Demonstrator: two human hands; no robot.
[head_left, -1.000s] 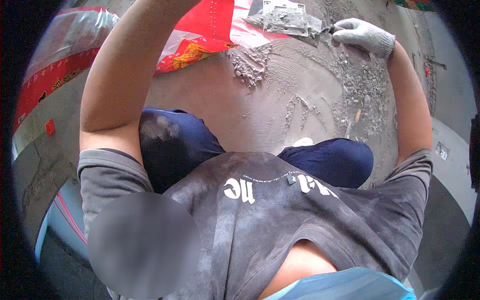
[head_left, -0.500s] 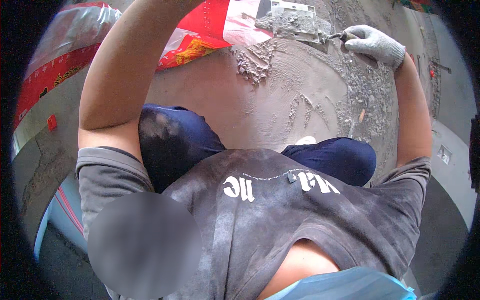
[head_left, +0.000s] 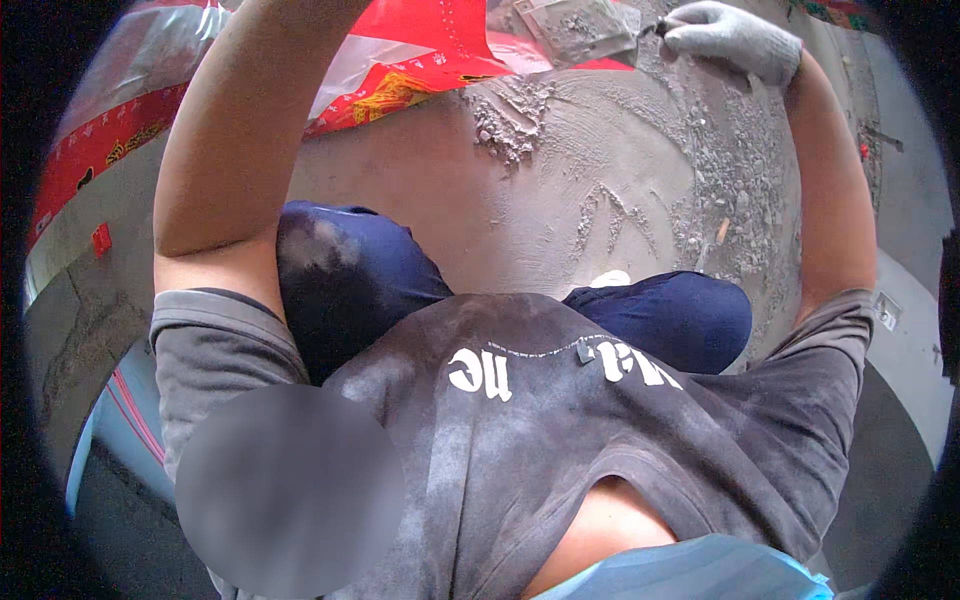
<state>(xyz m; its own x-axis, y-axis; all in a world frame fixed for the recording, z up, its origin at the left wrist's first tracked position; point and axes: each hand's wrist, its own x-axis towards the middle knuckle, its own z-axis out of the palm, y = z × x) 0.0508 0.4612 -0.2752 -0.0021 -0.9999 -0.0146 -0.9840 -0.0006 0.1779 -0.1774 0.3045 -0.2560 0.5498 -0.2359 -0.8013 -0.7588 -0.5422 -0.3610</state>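
In a grey knit work glove, my right hand (head_left: 730, 40) is closed round the handle of a trowel at the upper right. The trowel's flat, squarish blade (head_left: 580, 25) reaches left from the fist and carries wet grey mortar. It sits tilted over the edge of a red printed plastic sheet (head_left: 440, 35). My left arm (head_left: 240, 140) is raised on the left and leaves the picture at the top, so the left hand is hidden. A clump of loose mortar (head_left: 510, 120) lies on the smeared floor (head_left: 400, 180) below the sheet.
Gravel and crumbled mortar (head_left: 740, 170) lie along the right of the floor. A small wooden piece (head_left: 722, 231) rests among them. More red and clear sheeting (head_left: 120, 130) covers the far left. My bent knees (head_left: 350, 260) frame the near floor.
My right hand has moved slightly up and left with the trowel. The blade has turned and shifted left over the red sheet. My left arm has shifted a little left.
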